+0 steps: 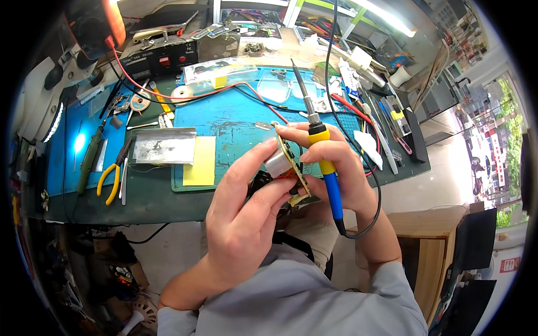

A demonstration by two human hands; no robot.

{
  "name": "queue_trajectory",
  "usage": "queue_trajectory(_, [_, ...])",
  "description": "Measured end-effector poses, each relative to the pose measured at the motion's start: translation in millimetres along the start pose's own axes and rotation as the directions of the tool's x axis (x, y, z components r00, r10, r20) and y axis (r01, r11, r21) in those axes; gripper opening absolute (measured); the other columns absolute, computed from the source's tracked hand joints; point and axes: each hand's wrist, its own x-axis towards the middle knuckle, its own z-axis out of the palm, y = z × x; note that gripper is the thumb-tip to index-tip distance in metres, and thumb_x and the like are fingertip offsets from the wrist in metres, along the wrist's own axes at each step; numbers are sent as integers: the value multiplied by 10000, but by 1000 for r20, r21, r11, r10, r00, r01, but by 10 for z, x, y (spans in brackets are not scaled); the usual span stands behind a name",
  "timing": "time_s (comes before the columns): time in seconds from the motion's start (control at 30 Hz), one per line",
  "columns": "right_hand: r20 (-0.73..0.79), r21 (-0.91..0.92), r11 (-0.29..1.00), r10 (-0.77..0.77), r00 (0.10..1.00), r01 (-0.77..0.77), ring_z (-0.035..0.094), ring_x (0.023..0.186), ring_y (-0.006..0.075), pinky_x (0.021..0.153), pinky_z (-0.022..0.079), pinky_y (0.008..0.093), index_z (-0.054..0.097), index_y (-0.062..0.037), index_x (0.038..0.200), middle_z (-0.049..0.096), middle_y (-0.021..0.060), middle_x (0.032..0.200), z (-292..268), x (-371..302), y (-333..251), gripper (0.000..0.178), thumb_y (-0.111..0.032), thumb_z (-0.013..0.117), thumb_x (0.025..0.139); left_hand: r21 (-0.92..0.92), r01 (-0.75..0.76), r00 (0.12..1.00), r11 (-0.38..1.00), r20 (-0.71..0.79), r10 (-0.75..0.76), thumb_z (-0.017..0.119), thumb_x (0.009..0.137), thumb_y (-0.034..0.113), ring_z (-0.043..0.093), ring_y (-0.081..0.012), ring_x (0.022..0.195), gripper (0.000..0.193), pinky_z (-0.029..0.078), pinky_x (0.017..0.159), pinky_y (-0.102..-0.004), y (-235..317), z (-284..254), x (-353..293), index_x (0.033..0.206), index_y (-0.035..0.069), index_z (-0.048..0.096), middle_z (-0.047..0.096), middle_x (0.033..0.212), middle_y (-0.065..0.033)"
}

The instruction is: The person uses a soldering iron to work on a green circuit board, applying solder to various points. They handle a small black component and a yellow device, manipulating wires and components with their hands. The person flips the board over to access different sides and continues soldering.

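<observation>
My left hand (242,210) is closed around a small circuit board (291,158) with a silvery metal block on its near face. The board is held up, tilted on edge, just beyond the bench's front edge. Between the fingers of my right hand (350,173) rests a soldering iron (330,187) with a blue and yellow handle. Its metal tip points up and away, apart from the board. Fingertips of the right hand also touch the board's upper edge. Dark parts below the board are partly hidden by my fingers.
A blue work mat (224,123) covers the bench. On the left lie yellow-handled pliers (112,176), a metal tray (164,147) and a yellow paper pad (200,162). Red test leads (216,92) cross the mat. The iron's black cord (379,204) loops beside my right hand.
</observation>
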Motion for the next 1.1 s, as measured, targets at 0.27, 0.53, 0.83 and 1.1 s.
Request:
queue_trajectory(0.27, [6,-14,1000,-4,1000,4,612,1192,356,1044,408,463,560,-120,1153,643,154,1392,-30,18,6,300,-255,711,932,51,-55,998,997,4,55,814,731,-63,671,-340,1148,274,591,913,-369,-1,-12,54,994,-36,741,629,1314,-214])
queue_trajectory(0.53, [-15,-11,1000,-10,1000,9,627,1143,350,1016,424,464,584,-110,1132,668,147,1356,-23,35,7,291,-235,732,914,51,-67,998,996,-6,67,832,726,-40,688,-344,1113,275,602,887,-372,-28,-1,42,985,-36,739,643,1288,-224])
queue_trajectory(0.83, [101,-18,1000,24,995,-22,586,1283,381,1045,380,471,523,-146,1130,664,206,1341,-68,75,4,257,-317,657,992,66,-103,994,992,-31,105,828,747,-24,713,-328,1053,245,624,823,-361,-62,-34,54,980,-3,755,646,1279,-222])
queue_trajectory(1.1, [74,-2,1000,-12,997,12,629,1112,322,951,449,437,613,-119,1106,684,102,1331,-23,170,-36,354,-156,804,810,35,-151,988,988,-16,152,798,788,-46,731,-277,976,182,621,720,-322,-166,-91,64,954,-6,731,602,1348,-236])
